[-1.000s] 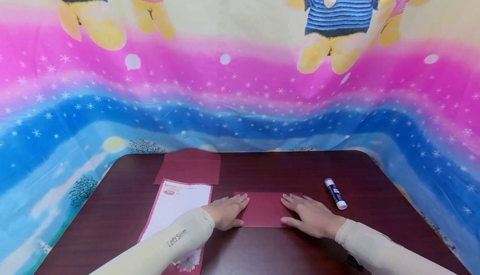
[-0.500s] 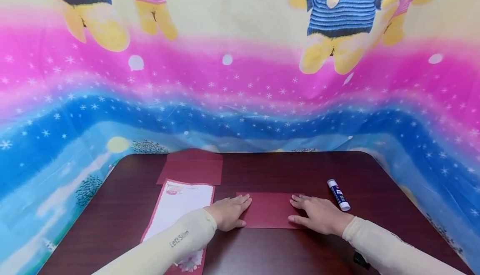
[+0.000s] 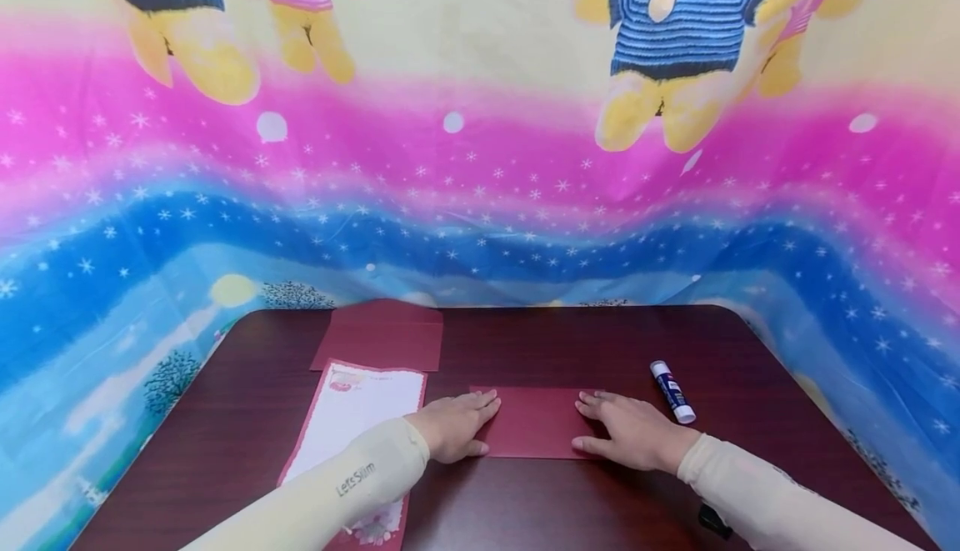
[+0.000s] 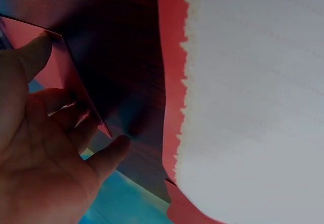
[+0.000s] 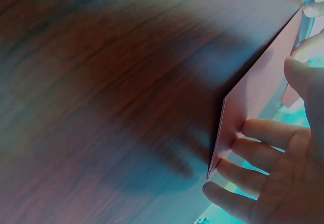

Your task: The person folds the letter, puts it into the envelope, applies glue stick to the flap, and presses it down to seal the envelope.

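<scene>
A dark red rectangle of folded card [image 3: 536,424] lies flat at the middle of the table, its long sides running left to right. My left hand [image 3: 456,428] rests on its left end with the fingers extended. On the right end, my right hand [image 3: 633,430] presses with straight, spread fingertips, the thumb near the front edge. In the right wrist view, fingertips touch the card [image 5: 260,89] along its short side, where its edge looks layered. The left wrist view has the left thumb and fingers on the card [image 4: 38,51], with the little finger past its edge.
Left of the card lies white letter paper [image 3: 360,409] with a red border, partly under the left sleeve. Behind it is a dark red envelope [image 3: 382,347], flap away from me. A glue stick [image 3: 672,392] lies at right. A patterned cloth [image 3: 480,159] hangs beyond the table.
My right hand has slid slightly to the right along the folded card, baring more of its middle. The left hand stays in place on its left end.
</scene>
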Demonstrator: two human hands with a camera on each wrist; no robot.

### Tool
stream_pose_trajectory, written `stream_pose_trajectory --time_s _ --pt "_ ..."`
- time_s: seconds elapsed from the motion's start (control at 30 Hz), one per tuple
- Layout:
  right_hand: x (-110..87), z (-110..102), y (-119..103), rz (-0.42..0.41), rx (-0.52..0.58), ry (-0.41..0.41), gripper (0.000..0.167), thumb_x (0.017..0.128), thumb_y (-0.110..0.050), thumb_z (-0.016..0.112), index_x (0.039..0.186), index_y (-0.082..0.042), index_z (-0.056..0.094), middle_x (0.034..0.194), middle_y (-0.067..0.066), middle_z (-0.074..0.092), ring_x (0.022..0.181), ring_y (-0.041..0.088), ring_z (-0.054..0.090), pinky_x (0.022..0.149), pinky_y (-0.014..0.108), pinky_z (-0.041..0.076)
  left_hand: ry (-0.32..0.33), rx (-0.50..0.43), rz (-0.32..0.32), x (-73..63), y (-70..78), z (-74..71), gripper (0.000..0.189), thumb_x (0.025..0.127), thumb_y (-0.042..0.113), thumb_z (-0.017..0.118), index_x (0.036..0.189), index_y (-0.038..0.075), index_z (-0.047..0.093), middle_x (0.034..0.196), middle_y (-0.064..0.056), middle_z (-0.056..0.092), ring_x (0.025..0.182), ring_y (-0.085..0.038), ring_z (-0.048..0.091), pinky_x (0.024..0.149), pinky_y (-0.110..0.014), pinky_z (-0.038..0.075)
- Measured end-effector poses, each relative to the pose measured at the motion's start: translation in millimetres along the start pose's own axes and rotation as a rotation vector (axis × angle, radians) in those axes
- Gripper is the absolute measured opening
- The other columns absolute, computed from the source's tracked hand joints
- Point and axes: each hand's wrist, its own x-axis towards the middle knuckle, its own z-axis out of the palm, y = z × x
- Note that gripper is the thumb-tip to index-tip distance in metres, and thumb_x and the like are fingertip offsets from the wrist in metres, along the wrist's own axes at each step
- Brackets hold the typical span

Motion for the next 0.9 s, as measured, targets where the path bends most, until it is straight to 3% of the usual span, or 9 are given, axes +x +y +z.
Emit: stream_pose_trajectory --time_s 0.4,0.63,0.8,0.9 --pt "2.4 1 0 -0.028 -0.045 0.041 0.070 0.090 -0.053 0.070 0.140 -0.006 0.059 0.146 0.014 0.058 0.137 0.036 0.053 0.111 0.054 0.044 0.065 0.032 -0.002 3.8 3.2 -1.4 0.073 0.092 0.042 0.072 0.153 0.015 0.044 0.161 -0.001 0.043 0.149 -0.018 0.041 0.117 -0.036 0.041" --pt "3.3 0 0 -0.026 -0.023 0.035 0.067 0.092 -0.052 0.068 0.140 -0.006 0.058 0.148 0.015 0.055 0.138 0.034 0.052 0.111 0.054 0.044 0.175 0.089 0.004 6.7 5.2 -1.4 0.063 0.083 0.043 0.081 0.137 0.015 0.063 0.141 -0.003 0.062 0.126 -0.020 0.062 0.103 -0.037 0.054" --pt "-0.3 -5 -3 -0.054 -0.018 0.047 0.062 0.094 -0.053 0.065 0.138 -0.010 0.061 0.147 0.012 0.056 0.137 0.033 0.052 0.110 0.054 0.045 0.226 0.099 0.012 3.8 9.7 -0.3 0.053 0.087 0.045 0.077 0.131 0.016 0.068 0.132 -0.002 0.067 0.115 -0.018 0.067 0.097 -0.035 0.056" --pt "-6.6 -7 -8 -0.119 -0.036 0.058 0.056 0.095 -0.051 0.064 0.135 -0.011 0.064 0.143 0.011 0.060 0.133 0.031 0.057 0.107 0.053 0.048 0.246 0.113 0.029 -1.6 16.3 -0.1 0.049 0.090 0.046 0.073 0.128 0.016 0.069 0.129 -0.001 0.069 0.112 -0.017 0.068 0.093 -0.035 0.057"
